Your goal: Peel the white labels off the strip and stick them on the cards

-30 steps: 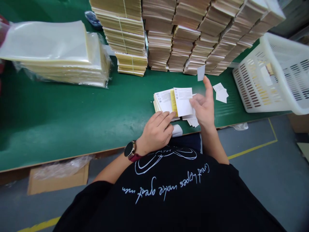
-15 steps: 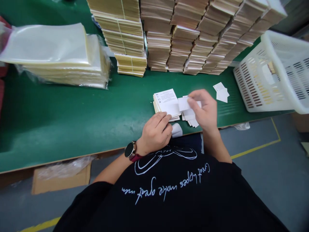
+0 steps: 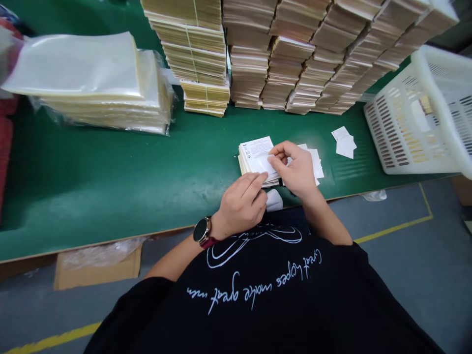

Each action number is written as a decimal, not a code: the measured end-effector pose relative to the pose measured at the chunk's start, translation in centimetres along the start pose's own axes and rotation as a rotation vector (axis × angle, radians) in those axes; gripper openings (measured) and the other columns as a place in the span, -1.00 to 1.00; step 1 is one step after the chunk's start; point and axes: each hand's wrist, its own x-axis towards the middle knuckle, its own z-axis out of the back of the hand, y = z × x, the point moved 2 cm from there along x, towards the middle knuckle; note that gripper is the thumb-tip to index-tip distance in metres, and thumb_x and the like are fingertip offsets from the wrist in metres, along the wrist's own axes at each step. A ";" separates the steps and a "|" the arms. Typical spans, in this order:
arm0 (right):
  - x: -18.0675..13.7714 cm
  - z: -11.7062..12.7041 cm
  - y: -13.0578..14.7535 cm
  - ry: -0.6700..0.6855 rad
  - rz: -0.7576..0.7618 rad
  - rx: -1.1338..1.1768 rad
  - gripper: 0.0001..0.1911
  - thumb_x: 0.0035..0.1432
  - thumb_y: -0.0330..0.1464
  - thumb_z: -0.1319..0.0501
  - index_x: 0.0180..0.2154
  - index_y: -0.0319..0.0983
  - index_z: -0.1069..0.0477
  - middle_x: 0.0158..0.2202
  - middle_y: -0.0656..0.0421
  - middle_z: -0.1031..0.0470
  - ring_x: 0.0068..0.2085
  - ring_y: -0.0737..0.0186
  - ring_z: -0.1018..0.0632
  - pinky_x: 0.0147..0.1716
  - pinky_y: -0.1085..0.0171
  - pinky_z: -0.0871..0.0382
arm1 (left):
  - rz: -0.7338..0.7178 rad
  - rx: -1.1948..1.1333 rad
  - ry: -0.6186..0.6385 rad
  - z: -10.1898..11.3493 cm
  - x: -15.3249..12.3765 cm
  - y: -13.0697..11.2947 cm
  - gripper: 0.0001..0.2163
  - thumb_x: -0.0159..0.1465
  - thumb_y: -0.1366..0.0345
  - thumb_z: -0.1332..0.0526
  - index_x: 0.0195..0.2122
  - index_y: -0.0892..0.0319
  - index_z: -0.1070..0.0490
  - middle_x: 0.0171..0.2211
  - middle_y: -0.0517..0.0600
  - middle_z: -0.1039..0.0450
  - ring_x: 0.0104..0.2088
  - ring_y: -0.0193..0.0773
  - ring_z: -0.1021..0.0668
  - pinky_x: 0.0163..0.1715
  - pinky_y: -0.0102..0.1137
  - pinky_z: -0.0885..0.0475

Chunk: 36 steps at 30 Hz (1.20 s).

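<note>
While glossy green desk (image 3: 147,182) crosses frame above grey floor (image 3: 409,246), rectangular white printed-card stack (image 3: 256,150) sits frame centre; left hand (image 3: 243,199) touching it, hold unclear; right hand (image 3: 297,169), fingers narrowed, contents unclear, shifted left over stack since earlier frame.

1. At left on my feed, I see a plastic-wrapped bundle (image 3: 83,66) lying on the green tabletop (image 3: 110,172).
2. Towards the back I make out a string-tied yellowish stack (image 3: 195,56), just beside tall brownish stacks (image 3: 291,64).
3. Far right, I have a white slotted basket (image 3: 394,128).
4. Below, I spot cardboard (image 3: 110,270) under crumpled clear plastic (image 3: 105,251), and yellow floor lines (image 3: 398,228).
</note>
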 end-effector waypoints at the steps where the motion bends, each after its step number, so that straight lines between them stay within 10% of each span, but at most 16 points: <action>1: -0.1 -0.1 0.2 0.009 0.035 -0.090 -0.97 0.09 -0.40 -0.16 -0.37 -0.20 -0.38 -0.51 0.27 -0.38 -0.43 0.33 -0.39 -0.35 0.26 -0.25 | -0.006 0.003 0.005 0.0 0.0 0.0 -0.95 0.15 0.48 -0.15 -0.40 0.26 -0.39 -0.08 0.24 -0.49 -0.06 -0.05 -0.53 -0.09 -0.14 -0.57; 10: -0.1 0.4 1.1 -0.062 0.048 -0.340 -0.48 0.16 -0.05 -0.17 0.05 -0.20 -0.27 -0.21 0.05 -0.49 -0.34 0.18 -0.45 -0.39 0.24 -0.26 | -0.010 -0.019 0.051 -0.1 0.0 0.0 -0.92 0.18 0.47 -0.14 -0.39 0.28 -0.42 -0.04 0.25 -0.51 0.01 -0.04 -0.53 -0.03 -0.12 -0.54; 14: 0.8 1.5 0.3 0.022 -0.136 -0.438 -0.53 -0.01 -0.01 -0.31 -0.22 -0.23 -0.38 -0.33 0.12 -0.47 -0.38 0.23 -0.43 -0.38 0.27 -0.22 | 0.002 -0.026 0.058 0.0 -0.2 0.0 -0.92 0.17 0.47 -0.15 -0.41 0.27 -0.43 -0.02 0.23 -0.51 0.04 -0.02 -0.52 -0.01 -0.11 -0.52; 24: 1.4 0.3 -3.6 0.133 -0.250 0.412 -0.66 -0.14 -0.16 -0.37 -0.52 -0.20 -0.28 -0.57 0.31 -0.31 -0.52 0.40 -0.30 -0.52 0.34 -0.15 | -0.008 0.002 0.068 -0.2 -0.3 -0.2 -0.93 0.18 0.44 -0.17 -0.42 0.26 -0.43 0.05 0.21 -0.47 0.07 0.03 -0.50 0.02 -0.06 -0.48; 36: -1.1 5.3 -4.4 -0.096 -0.152 -0.175 -0.76 0.12 -0.17 -0.21 -0.35 -0.22 -0.48 -0.42 0.19 -0.48 -0.37 0.25 -0.44 -0.31 0.20 -0.31 | 0.066 -0.059 -0.153 0.2 -0.6 0.2 -0.90 0.19 0.41 -0.12 -0.48 0.18 -0.29 -0.27 0.12 -0.51 -0.12 -0.10 -0.50 -0.16 -0.15 -0.48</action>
